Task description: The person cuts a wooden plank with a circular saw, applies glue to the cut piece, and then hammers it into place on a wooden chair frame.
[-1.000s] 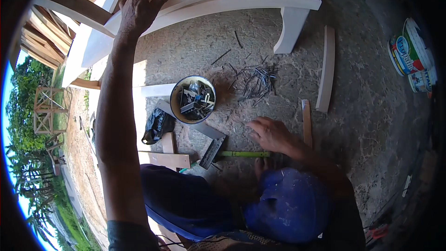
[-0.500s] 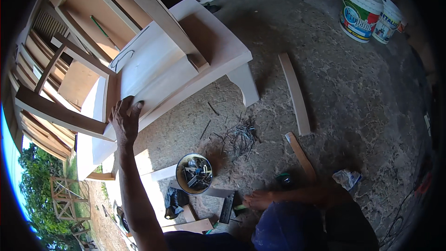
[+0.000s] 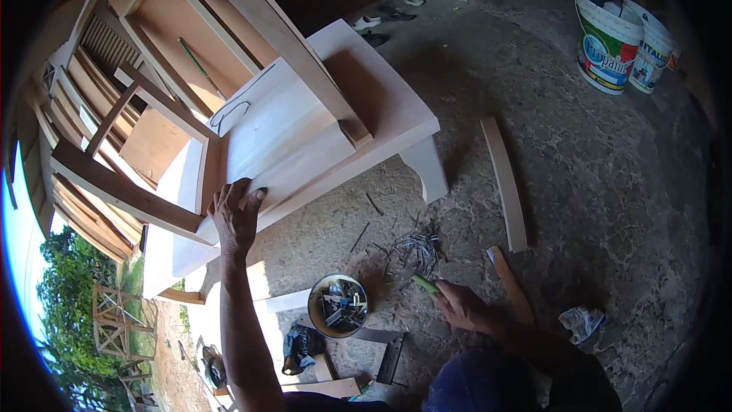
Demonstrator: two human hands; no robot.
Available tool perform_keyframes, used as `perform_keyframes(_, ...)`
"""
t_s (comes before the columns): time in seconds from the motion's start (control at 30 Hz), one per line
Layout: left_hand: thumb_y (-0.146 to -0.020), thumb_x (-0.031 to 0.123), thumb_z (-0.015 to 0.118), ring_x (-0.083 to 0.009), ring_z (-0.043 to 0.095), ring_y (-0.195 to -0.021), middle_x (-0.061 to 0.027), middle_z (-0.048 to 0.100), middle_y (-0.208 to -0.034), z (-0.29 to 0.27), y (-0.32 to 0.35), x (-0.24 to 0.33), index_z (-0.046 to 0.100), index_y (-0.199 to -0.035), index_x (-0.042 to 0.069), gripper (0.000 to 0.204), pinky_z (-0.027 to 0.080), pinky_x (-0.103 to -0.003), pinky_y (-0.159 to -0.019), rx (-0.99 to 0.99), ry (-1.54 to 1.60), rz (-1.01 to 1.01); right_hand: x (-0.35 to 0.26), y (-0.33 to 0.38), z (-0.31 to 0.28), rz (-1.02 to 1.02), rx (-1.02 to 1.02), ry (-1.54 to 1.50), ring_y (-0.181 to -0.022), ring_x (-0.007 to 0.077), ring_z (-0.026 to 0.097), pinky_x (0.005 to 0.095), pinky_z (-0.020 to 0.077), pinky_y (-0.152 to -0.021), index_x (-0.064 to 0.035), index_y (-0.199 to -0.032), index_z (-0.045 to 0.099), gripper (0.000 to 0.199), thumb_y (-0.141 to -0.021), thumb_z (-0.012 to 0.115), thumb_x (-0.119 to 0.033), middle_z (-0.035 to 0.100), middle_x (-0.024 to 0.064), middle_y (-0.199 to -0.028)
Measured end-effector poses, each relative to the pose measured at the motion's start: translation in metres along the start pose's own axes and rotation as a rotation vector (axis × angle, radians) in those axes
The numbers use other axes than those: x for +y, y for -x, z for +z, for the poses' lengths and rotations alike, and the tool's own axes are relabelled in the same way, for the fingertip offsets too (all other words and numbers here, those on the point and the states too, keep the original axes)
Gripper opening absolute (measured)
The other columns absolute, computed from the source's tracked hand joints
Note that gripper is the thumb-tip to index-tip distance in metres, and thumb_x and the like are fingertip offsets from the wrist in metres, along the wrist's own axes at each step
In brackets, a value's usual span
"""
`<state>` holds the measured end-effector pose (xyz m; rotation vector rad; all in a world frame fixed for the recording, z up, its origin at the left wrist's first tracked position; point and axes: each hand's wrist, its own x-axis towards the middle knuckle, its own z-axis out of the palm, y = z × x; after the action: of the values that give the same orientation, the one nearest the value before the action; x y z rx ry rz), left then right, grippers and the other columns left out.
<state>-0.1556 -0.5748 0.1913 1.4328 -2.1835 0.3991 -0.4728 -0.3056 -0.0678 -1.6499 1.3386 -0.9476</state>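
My left hand [image 3: 237, 220] rests on the near edge of a pale wooden table [image 3: 385, 95], thumb apart from the fingers. Beside its fingertips is the lower corner of a wooden frame [image 3: 130, 191] standing on the tabletop. My right hand [image 3: 461, 305] is closed around the green handle of a hammer [image 3: 425, 284], low over the floor. The hammer's dark head is blurred and hard to make out. Just beyond it lies a heap of loose nails [image 3: 418, 246]. A round tin [image 3: 338, 306] of nails and small metal pieces stands left of the hammer.
Two paint buckets [image 3: 608, 42] stand far right. A long wooden strip [image 3: 505, 183] and a shorter strip [image 3: 509, 286] lie on the floor. Near me are a black plastic bag [image 3: 302, 347], wood offcuts [image 3: 324, 387] and a crumpled clear wrapper [image 3: 582, 323]. Shoes [image 3: 374, 23] lie behind the table.
My right hand has moved forward from near my body toward the nail heap, bringing the green-handled hammer along. The left hand keeps its place on the table; the whole view has shifted slightly.
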Motion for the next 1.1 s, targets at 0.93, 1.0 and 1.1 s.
perform_keyframes(0.93,-0.091,0.06,0.067,-0.0294,0.058,-0.111,-0.0092,0.068,-0.113,0.004,0.005,-0.005,0.069,-0.12,0.008,0.06,0.033,-0.049,-0.103,-0.042,0.029,-0.065,-0.095,-0.173,-0.046,-0.425,0.716,-0.054,-0.07,0.0364,0.068,0.0422,0.0534,-0.06,-0.0058,-0.114,0.05,0.02,-0.103,0.06,-0.019,0.063,0.019,-0.083)
perform_keyframes(1.0,-0.091,0.06,0.067,-0.0293,0.058,-0.111,-0.0091,0.068,-0.113,0.004,0.003,-0.003,0.069,-0.121,0.008,0.06,0.033,-0.049,-0.103,-0.024,0.035,-0.051,-0.078,-0.175,-0.047,-0.618,0.72,0.032,-0.074,0.0405,0.07,0.0438,0.0557,-0.061,-0.0055,-0.124,0.049,0.032,-0.099,0.066,-0.018,0.067,0.022,-0.089)
perform_keyframes(1.1,-0.092,0.059,0.066,-0.0291,0.058,-0.111,-0.0089,0.068,-0.113,0.006,0.004,-0.002,0.069,-0.121,0.009,0.059,0.033,-0.049,-0.103,-0.022,0.018,-0.047,-0.072,-0.177,-0.034,-0.606,0.698,-0.047,-0.074,0.0405,0.07,0.0442,0.0556,-0.061,-0.0049,-0.124,0.049,0.031,-0.1,0.064,-0.018,0.067,0.0222,-0.089)
